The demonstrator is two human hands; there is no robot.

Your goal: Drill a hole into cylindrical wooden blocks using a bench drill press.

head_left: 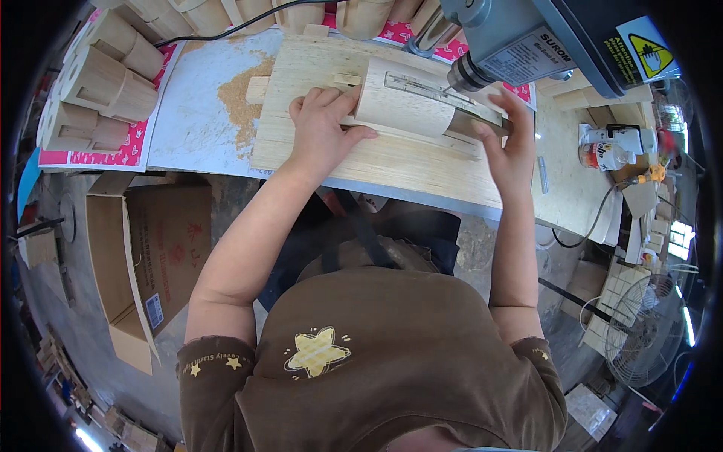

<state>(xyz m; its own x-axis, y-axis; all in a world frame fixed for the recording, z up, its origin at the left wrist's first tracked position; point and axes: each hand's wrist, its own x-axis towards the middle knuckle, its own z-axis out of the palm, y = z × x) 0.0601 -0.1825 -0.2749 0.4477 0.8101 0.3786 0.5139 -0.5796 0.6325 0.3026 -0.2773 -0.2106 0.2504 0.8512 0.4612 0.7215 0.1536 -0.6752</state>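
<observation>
A pale, rounded wooden piece [410, 105] lies crosswise on a light wooden board [297, 64]. A narrow slotted strip [422, 89] runs along its top. My left hand [324, 120] is closed about the left end of the piece, with the thumb along its near lower edge. At the other end, my right hand [508, 135] grips with thumb and fingers on either side of a brownish block [471, 126] that sticks out there. Above the strip hangs a drill chuck [467, 75], its thin bit pointing down close to the strip. Whether the bit touches is unclear.
A grey drill press head [520, 45] overhangs the board. Sawdust [245, 98] lies on the white tabletop, and several wooden holders [113, 87] stand left and behind. Bottles [606, 154] stand right. An open cardboard box [151, 256] and a fan [640, 331] are lower down.
</observation>
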